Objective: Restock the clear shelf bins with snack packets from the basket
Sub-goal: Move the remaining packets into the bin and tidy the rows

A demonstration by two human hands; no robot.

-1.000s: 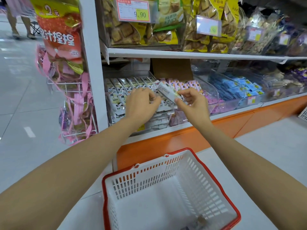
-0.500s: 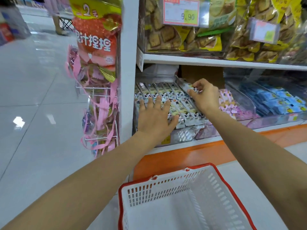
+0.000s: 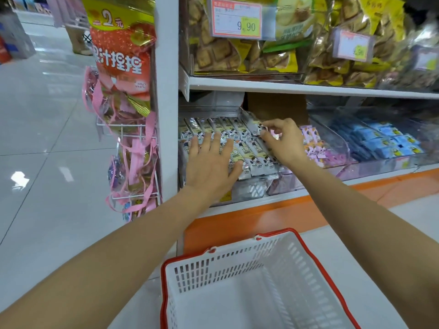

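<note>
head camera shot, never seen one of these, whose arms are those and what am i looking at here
There is no machine here. The camera sits on a person's head and looks forward and down, so the two bare arms are the wearer's own. They stand at a shop shelf. The left hand lies flat, fingers straight, on rows of cow-print packets in a clear bin. The right hand pinches a single packet at the back right of those rows. Neighbouring bins hold pink packets and blue packets. Below, on the floor, stands a white basket with a red rim; the part in view shows no packets.
</note>
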